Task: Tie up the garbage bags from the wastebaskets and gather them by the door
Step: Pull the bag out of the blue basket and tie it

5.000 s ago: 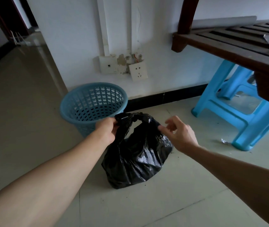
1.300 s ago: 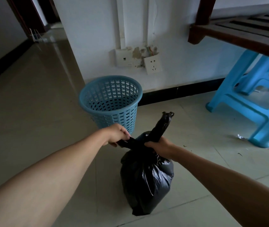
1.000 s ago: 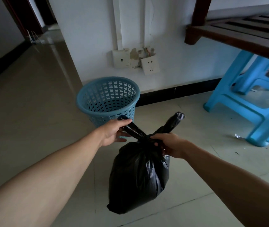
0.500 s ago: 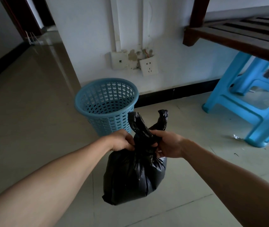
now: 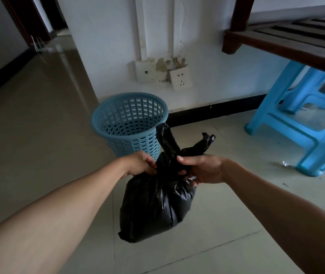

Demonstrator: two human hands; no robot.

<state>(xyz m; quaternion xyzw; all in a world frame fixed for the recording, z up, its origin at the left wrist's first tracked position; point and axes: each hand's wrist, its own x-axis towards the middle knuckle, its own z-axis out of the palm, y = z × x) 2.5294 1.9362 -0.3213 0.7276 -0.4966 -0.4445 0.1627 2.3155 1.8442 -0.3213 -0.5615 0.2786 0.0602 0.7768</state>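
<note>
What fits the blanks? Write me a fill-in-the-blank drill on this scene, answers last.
The left hand and right hand both grip the neck of the ___ garbage bag.
The mesh wastebasket behind it is ___ in colour.
Under the wooden bench stands a plastic ___.
Missing words: black; blue; stool.

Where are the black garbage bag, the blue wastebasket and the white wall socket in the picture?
black garbage bag (image 5: 155, 206), head view, on its bulging body.
blue wastebasket (image 5: 126, 144), head view, on its perforated front wall.
white wall socket (image 5: 180, 79), head view, on its faceplate.
</note>
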